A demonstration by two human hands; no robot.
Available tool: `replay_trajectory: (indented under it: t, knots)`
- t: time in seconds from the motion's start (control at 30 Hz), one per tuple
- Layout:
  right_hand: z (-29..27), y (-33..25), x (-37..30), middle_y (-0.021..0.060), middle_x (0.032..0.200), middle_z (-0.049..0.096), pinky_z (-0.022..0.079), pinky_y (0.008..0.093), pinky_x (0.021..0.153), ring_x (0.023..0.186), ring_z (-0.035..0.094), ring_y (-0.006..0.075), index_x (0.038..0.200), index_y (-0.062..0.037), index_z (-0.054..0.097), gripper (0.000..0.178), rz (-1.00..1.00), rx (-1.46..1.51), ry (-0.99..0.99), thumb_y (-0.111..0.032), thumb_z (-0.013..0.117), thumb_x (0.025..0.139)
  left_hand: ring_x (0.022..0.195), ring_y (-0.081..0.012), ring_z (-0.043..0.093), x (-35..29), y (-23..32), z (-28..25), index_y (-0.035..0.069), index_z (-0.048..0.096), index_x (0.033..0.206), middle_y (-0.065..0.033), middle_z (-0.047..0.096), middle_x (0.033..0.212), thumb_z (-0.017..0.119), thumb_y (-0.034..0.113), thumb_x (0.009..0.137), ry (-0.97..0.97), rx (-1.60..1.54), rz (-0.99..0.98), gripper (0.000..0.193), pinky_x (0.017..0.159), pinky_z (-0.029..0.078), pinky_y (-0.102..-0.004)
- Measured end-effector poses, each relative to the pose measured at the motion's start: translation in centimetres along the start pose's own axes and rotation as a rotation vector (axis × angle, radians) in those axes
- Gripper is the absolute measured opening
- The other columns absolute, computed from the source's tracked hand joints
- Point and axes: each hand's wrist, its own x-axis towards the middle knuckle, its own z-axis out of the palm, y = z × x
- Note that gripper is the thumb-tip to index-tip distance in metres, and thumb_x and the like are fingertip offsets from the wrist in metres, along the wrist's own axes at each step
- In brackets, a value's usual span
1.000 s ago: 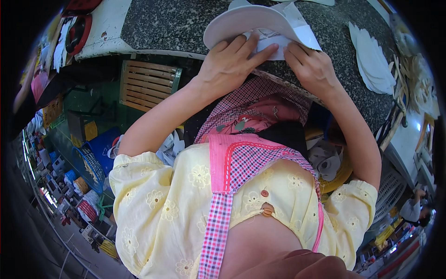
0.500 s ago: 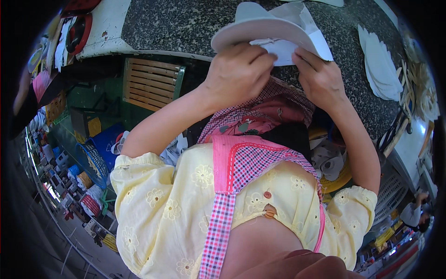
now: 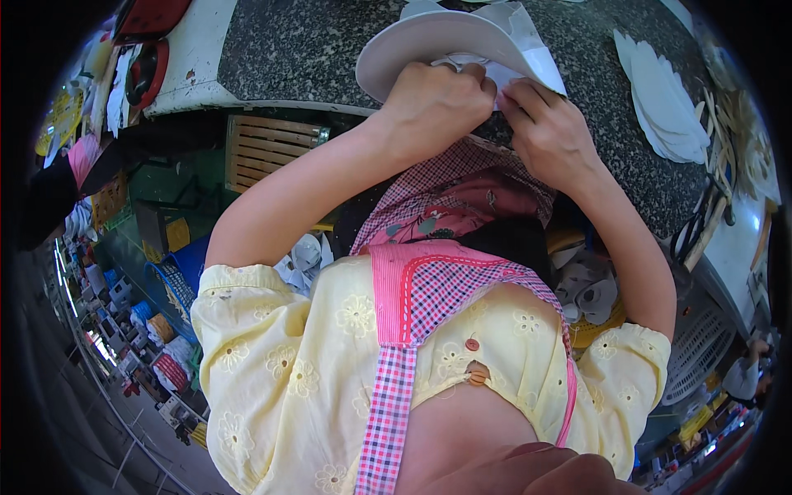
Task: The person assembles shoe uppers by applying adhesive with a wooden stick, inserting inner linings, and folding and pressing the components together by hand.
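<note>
Over the near edge of the speckled dark worktop [image 3: 305, 58], both my hands hold a white piece that looks like a shoe upper [image 3: 421, 43], with a broad curved rim and a folded flap. My left hand [image 3: 436, 106] is closed at its near inner edge, knuckles up. What its fingertips pinch is hidden below the rim. My right hand [image 3: 551, 132] pinches the piece's right side between thumb and fingers, close to the left hand. A gathered white edge shows between and above the hands.
A stack of white sole-shaped pieces [image 3: 664, 103] lies on the worktop at right, beside cords and strips [image 3: 719, 157]. A slatted wooden stool [image 3: 271, 153] stands at lower left. Rolled white pieces [image 3: 587, 285] fill a yellow basket [image 3: 606, 326] under the worktop at right.
The white shoe upper and both hands have shifted slightly left and up in view. My right hand's fingers have come closer to my left hand.
</note>
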Motion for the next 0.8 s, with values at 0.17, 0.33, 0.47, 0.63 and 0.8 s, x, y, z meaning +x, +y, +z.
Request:
replay_trajectory:
  t: [0.17, 0.33, 0.47, 0.63, 0.8]
  knots:
    - [0.1, -0.1, 0.2, 0.0125, 0.094, 0.053, 0.046, 0.0345, 0.077, 0.091, 0.053, 0.0272, 0.092, 0.0048, 0.057, 0.035, 0.043, 0.036, -0.014, 0.001, 0.056, 0.057, 0.066, -0.0245, 0.06, -0.5, -1.7, 0.0, 0.005, 0.055, 0.082, -0.0083, 0.055, 0.077, 0.059, 0.014, 0.07, -0.013, -0.184, -0.078, 0.015, 0.055, 0.05, -0.0336]
    - [0.2, 0.1, 0.5, 0.0109, 0.088, 0.052, 0.047, 0.0309, 0.068, 0.079, 0.054, 0.0227, 0.08, 0.0045, 0.057, 0.022, -0.045, -0.039, 0.068, -0.008, 0.052, 0.062, 0.069, -0.0252, 0.06, -1.2, -2.5, 0.4, 0.005, 0.056, 0.08, -0.0087, 0.056, 0.079, 0.059, 0.011, 0.07, 0.029, -0.254, -0.003, 0.011, 0.059, 0.05, -0.0339]
    - [0.4, 0.2, 0.5, 0.0107, 0.088, 0.052, 0.046, 0.0308, 0.07, 0.081, 0.054, 0.0226, 0.08, 0.0044, 0.057, 0.022, -0.047, -0.036, 0.085, -0.008, 0.052, 0.063, 0.068, -0.0243, 0.06, -0.6, -2.6, 0.4, 0.005, 0.057, 0.077, -0.0081, 0.058, 0.082, 0.058, 0.009, 0.068, -0.085, -0.173, 0.064, 0.01, 0.059, 0.05, -0.0334]
    - [0.3, 0.1, 0.8, 0.0108, 0.086, 0.053, 0.046, 0.0307, 0.07, 0.082, 0.054, 0.0226, 0.079, 0.0038, 0.057, 0.02, -0.035, -0.037, 0.085, -0.008, 0.053, 0.063, 0.064, -0.0217, 0.061, 0.3, -1.6, 0.1, 0.005, 0.058, 0.075, -0.0073, 0.057, 0.077, 0.055, 0.009, 0.068, -0.077, -0.078, 0.188, 0.009, 0.052, 0.051, -0.0322]
    - [0.3, 0.2, 0.5, 0.0104, 0.085, 0.053, 0.047, 0.0305, 0.069, 0.08, 0.054, 0.0227, 0.077, 0.0028, 0.057, 0.018, -0.028, -0.015, 0.09, -0.007, 0.053, 0.062, 0.063, -0.0208, 0.063, 0.6, -2.0, 0.0, 0.003, 0.057, 0.078, -0.0084, 0.056, 0.078, 0.054, 0.01, 0.071, -0.076, -0.031, 0.361, 0.01, 0.049, 0.051, -0.0324]
